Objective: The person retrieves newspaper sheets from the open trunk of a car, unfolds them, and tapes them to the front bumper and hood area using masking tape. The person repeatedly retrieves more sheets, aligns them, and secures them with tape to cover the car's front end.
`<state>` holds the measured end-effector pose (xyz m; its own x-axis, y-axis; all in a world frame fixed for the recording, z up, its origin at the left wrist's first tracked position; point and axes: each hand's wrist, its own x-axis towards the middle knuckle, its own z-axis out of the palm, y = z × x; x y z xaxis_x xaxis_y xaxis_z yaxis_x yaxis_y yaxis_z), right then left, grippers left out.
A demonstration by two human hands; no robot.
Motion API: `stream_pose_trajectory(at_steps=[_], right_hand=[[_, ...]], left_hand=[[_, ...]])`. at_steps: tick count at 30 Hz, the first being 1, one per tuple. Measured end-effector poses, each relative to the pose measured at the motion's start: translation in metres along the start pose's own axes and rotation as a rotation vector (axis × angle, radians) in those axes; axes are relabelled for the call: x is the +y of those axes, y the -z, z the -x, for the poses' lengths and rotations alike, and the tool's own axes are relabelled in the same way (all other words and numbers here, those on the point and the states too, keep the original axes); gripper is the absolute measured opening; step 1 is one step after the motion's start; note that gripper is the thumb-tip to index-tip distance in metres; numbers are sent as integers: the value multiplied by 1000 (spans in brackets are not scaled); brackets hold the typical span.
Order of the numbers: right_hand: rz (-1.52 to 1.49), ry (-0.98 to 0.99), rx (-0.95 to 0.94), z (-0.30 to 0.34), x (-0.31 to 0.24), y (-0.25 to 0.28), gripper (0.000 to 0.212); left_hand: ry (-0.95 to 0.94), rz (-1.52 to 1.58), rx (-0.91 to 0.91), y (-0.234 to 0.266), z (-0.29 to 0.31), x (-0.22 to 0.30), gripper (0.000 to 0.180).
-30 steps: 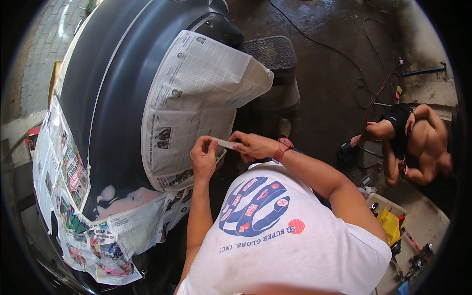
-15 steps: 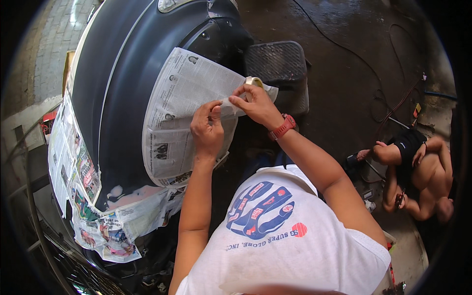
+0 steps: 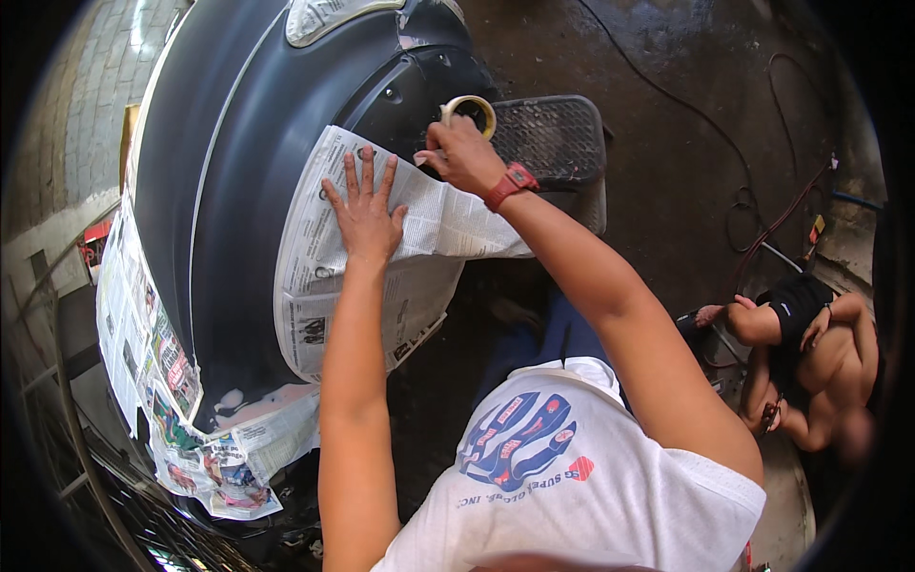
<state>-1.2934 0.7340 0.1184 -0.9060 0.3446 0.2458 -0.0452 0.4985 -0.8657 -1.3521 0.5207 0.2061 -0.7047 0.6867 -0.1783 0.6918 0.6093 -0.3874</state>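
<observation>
My left hand [image 3: 367, 214] lies flat on a sheet of newspaper [image 3: 334, 315], its fingers spread. The newspaper covers a curved section of a dark vehicle body panel [image 3: 238, 191]. Just beyond the sheet's upper edge, my right hand [image 3: 465, 157] is closed on a roll of masking tape [image 3: 490, 116], with a red watch on that wrist. A short pale piece of tape shows near the right fingertips. The sheet's right part hangs off the panel, passing under my right forearm.
More newspaper [image 3: 229, 472] is stuck along the panel's lower left, beside a pale pink patch [image 3: 253, 405]. A black textured step [image 3: 548, 138] stands past the panel. Hoses [image 3: 705, 114] run over the dark floor. Another person [image 3: 824, 353] sits low at the right.
My left hand has moved up and left, going from pinching at the tape to flat on the newspaper. My right hand has shifted up and left with the tape roll.
</observation>
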Motion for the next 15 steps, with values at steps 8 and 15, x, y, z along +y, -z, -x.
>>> stream_pose_trajectory(at_steps=[8, 15], right_hand=[[37, 7, -70, -26, 3, -42, 37], [-71, -232, -160, -38, 24, -38, 54]], left_hand=[[15, 8, 42, -18, -2, 0, 103], [-35, 17, 177, -28, -4, 0, 118]])
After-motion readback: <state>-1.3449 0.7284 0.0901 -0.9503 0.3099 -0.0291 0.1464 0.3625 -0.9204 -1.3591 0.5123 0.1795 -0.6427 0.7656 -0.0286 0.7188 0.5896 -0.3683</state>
